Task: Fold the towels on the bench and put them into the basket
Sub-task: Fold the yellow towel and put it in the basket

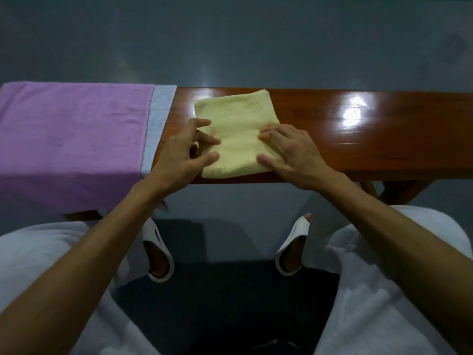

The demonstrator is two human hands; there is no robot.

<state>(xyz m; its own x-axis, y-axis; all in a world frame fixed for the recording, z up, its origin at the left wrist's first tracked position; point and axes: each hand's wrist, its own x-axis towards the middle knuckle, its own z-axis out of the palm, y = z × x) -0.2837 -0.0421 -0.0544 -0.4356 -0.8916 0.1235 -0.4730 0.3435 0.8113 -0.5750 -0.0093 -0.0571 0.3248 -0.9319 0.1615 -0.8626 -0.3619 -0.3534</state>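
Head view: a folded yellow towel (238,129) lies flat on the wooden bench (371,134), directly between the two hands and reaching out past their fingertips toward the bench's far edge; its near edge sits close to the bench's near edge, between the two wrists. The left hand (179,155) is at the towel's left edge, fingers (208,140) spread and fairly straight, their tips and the thumb lying on the cloth, nothing clamped between them; the right hand (289,152) rests on the towel's right part, thumb stretched flat over the cloth toward the left hand, the other fingers bent at the knuckles with their tips pressed into the towel. Whether those bent fingers catch a fold of cloth cannot be told. On the outer side of the left hand a purple towel (71,134) covers that end of the bench and hangs over its near edge, down beside the left forearm; a strip of light blue towel (160,119) shows from under the purple one's edge, just beside the back of the left hand. On the outer side of the right hand the wood is glossy with bright reflections. Beyond the fingertips lies a grey floor (230,47). Below the wrists, between the forearms, two feet stand in white slippers, the left slipper (153,233) and the right slipper (299,230); white trousers (384,303) show under both forearms.
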